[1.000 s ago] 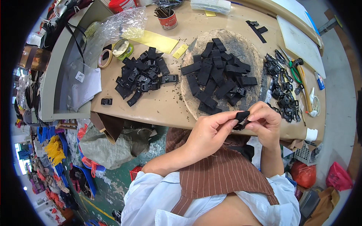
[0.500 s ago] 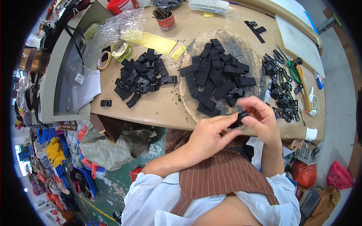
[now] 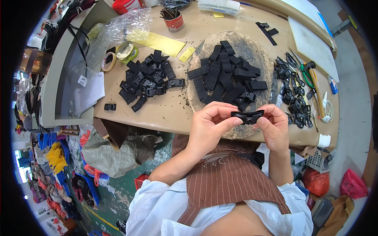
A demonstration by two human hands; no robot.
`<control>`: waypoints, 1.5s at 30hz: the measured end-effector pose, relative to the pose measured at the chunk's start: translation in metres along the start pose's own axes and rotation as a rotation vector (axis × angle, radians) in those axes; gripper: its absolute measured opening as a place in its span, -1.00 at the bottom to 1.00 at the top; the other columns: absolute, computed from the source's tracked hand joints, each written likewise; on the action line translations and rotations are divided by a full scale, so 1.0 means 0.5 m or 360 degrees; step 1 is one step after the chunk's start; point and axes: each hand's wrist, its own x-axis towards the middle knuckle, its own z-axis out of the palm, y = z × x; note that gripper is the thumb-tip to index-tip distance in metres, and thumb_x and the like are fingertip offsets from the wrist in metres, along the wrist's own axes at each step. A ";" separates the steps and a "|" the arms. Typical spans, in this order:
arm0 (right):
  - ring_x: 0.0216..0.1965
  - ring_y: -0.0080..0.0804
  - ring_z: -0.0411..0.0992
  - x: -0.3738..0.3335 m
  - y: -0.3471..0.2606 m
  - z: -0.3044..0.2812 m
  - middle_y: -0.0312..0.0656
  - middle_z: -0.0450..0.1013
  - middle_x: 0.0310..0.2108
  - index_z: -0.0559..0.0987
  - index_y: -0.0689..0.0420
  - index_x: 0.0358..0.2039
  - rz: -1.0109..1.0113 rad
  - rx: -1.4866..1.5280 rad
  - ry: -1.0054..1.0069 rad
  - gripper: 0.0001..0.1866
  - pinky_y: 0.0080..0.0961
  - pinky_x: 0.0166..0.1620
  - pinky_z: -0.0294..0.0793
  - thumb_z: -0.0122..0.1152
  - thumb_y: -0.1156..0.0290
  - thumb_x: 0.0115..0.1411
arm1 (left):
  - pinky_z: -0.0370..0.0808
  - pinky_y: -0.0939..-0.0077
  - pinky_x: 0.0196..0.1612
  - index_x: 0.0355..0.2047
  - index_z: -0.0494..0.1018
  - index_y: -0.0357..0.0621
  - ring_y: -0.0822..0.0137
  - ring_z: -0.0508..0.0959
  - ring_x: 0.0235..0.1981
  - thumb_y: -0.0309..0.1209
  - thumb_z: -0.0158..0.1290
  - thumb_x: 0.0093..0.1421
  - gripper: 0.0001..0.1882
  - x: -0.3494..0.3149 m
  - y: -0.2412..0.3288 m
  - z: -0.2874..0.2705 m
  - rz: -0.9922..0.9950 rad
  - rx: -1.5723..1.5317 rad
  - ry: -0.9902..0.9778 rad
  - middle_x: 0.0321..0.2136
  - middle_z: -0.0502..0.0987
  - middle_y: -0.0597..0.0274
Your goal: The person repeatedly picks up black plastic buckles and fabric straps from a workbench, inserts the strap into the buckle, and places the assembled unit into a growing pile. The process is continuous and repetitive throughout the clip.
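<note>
A black plastic buckle [image 3: 249, 117] is stretched level between my two hands, over the near edge of a round worn board [image 3: 195, 98]. My left hand [image 3: 212, 125] pinches its left end between thumb and fingers. The other end is gripped by the thumb and fingertips of my right hand [image 3: 275, 126]. Just beyond, black webbing straps [image 3: 224, 74] lie heaped on the board, one with a buckle attached. Left of the board sits a pile of straps with buckles fitted [image 3: 149, 80].
Loose black buckles [image 3: 297, 100] lie at the right, beside a hammer [image 3: 316, 88] and green-handled pliers [image 3: 307, 76]. A single buckle [image 3: 110, 106] rests near the left edge. Farther back are a tape roll [image 3: 108, 62], a red tin [image 3: 174, 23] and yellow sheets [image 3: 165, 44].
My hands have turned the buckle from a steep tilt to level and drawn apart to its two ends. A strap at the near side of the heap is no longer visible.
</note>
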 end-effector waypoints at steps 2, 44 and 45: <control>-0.42 -0.63 0.40 -0.002 -0.002 -0.003 -0.29 0.41 -0.42 0.47 0.25 -0.29 -0.0052 -0.0001 -0.0048 -0.81 -0.70 -0.33 0.43 0.23 0.54 0.07 | 0.46 0.65 -0.20 -0.30 0.51 -0.31 0.52 0.50 -0.28 -0.57 0.17 0.03 -0.80 0.003 -0.002 -0.002 -0.0048 0.0002 -0.0033 -0.19 0.45 0.21; -0.43 -0.57 0.40 0.000 0.049 0.019 -0.26 0.42 -0.37 0.43 0.20 -0.25 0.0272 0.0269 -0.0089 -0.84 -0.65 -0.31 0.42 0.14 0.46 0.17 | 0.53 0.59 -0.17 0.00 0.33 -0.24 0.37 0.56 -0.23 -0.51 0.06 0.14 -0.61 0.022 -0.035 -0.056 -0.0652 -0.0833 -0.0318 -0.19 0.52 0.09; -0.42 -0.56 0.40 0.007 0.052 0.011 -0.26 0.41 -0.37 0.44 0.21 -0.25 0.0101 -0.0118 0.0004 -0.84 -0.64 -0.31 0.41 0.14 0.48 0.15 | 0.53 0.59 -0.19 -0.01 0.34 -0.25 0.39 0.55 -0.23 -0.51 0.06 0.14 -0.62 0.026 -0.025 -0.077 -0.0491 -0.0681 -0.0271 -0.19 0.52 0.11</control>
